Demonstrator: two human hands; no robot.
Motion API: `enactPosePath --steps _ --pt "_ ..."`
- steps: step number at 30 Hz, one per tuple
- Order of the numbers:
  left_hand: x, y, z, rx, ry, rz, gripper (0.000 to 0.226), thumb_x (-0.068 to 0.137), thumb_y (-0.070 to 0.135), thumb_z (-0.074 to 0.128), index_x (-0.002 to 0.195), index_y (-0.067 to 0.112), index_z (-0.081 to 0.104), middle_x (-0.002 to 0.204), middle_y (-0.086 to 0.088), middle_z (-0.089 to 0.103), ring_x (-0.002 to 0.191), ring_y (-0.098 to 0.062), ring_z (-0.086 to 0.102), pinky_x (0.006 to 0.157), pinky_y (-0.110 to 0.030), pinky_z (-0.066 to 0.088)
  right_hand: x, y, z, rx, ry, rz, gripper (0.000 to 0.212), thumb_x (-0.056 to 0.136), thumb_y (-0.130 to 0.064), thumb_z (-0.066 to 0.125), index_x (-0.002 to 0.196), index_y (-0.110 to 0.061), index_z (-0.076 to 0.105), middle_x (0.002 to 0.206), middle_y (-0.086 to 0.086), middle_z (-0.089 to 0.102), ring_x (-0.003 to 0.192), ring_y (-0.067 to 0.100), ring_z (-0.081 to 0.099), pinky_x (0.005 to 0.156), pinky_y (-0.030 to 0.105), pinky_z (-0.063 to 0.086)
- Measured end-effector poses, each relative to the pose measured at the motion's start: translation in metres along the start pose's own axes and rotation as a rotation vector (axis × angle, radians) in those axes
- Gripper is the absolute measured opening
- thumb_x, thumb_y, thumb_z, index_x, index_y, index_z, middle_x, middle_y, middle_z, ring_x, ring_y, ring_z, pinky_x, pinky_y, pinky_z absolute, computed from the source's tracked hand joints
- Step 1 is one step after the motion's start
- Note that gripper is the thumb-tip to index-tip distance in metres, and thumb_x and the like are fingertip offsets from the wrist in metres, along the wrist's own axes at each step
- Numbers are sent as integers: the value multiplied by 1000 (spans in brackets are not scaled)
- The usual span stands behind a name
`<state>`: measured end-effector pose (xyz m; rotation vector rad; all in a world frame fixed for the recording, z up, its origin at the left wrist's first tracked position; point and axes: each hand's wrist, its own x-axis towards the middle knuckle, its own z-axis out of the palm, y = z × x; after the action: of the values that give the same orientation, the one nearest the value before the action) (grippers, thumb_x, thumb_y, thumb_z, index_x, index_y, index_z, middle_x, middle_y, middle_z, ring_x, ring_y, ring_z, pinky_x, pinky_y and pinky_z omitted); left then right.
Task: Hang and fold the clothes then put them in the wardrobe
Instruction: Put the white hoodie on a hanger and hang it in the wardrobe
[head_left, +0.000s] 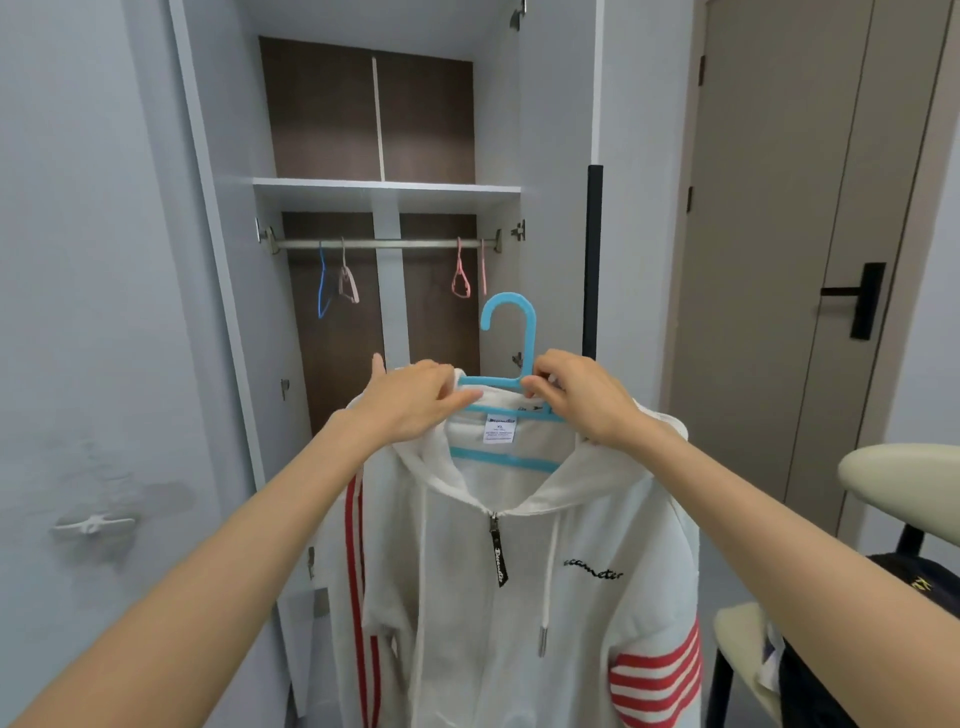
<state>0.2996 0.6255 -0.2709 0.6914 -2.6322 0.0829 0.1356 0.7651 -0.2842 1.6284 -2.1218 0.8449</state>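
Note:
A white zip hoodie (519, 597) with red stripes hangs on a light blue plastic hanger (511, 322), held up in front of the open wardrobe (387, 189). My left hand (410, 402) pinches the hoodie's left shoulder and the hanger's left arm. On the other side, my right hand (582, 397) grips the hanger at the base of its hook, over the right shoulder. The hook points up, below the level of the metal rail (384, 243).
On the rail hang empty hangers: a blue one (322, 283), a pale pink one (347, 278) and two pink ones (461, 275). The wardrobe doors stand open on both sides. A chair (904, 483) with dark clothes (914, 587) stands at the right, near a beige door (810, 208).

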Motion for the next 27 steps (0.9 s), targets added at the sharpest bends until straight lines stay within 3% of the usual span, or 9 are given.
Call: enactPosePath --steps 2,4,7,12,16,18,21,24,27 --pt "2 1 6 -31 62 36 31 92 55 43 78 28 37 96 8 63 76 -7 54 107 -49 27 -4 0 6 -8 2 -6 25 98 -36 47 88 -19 62 89 -12 54 81 13 55 73 38 52" --pt "4 4 15 -50 75 92 23 92 44 52 91 28 36 103 6 65 76 -8 55 90 -34 43 -4 -2 6 -23 17 -46 25 98 -35 47 86 -20 63 84 -14 50 78 12 51 68 34 46" --pt "5 9 21 -26 54 122 11 96 29 52 102 25 44 105 -1 63 78 -11 54 72 -23 47 -2 -6 0 -40 30 -98 26 98 -34 48 84 -20 66 79 -14 50 75 12 48 64 28 34" --pt "4 15 26 -19 144 131 7 93 20 58 87 22 54 101 -2 67 83 -15 59 80 -33 55 -3 -1 -13 90 -83 28 21 94 -42 53 80 -29 63 82 -10 64 72 7 54 70 28 41" --pt "1 16 36 -65 231 69 10 91 22 60 99 15 61 104 -2 68 85 -16 59 81 -32 55 -13 26 -21 97 131 344 39 98 -42 39 86 -24 71 97 -3 68 97 21 51 90 39 39" --pt "0 13 35 -84 255 34 14 91 24 62 102 15 61 106 -2 68 87 -16 58 82 -29 52 -22 48 -25 73 145 530 40 99 -30 38 77 -8 63 83 8 63 88 27 44 85 35 37" --pt "1 12 30 -70 281 5 25 87 27 65 109 15 62 112 -3 68 90 -16 56 85 -25 48 -33 60 -29 324 -23 762 40 98 -34 42 65 -12 42 68 3 44 74 24 45 68 30 44" --pt "1 14 25 -52 289 -3 29 87 27 66 112 14 61 114 -4 67 91 -18 56 87 -26 48 -33 60 -31 537 -32 832 38 93 -42 53 72 -11 49 75 2 45 68 16 45 61 27 49" --pt "-1 11 22 -46 291 -14 32 86 25 66 115 14 61 115 -4 67 93 -19 57 87 -27 48 -31 57 -38 675 -46 882 30 85 -34 69 97 -7 60 88 5 54 78 20 51 60 26 47"
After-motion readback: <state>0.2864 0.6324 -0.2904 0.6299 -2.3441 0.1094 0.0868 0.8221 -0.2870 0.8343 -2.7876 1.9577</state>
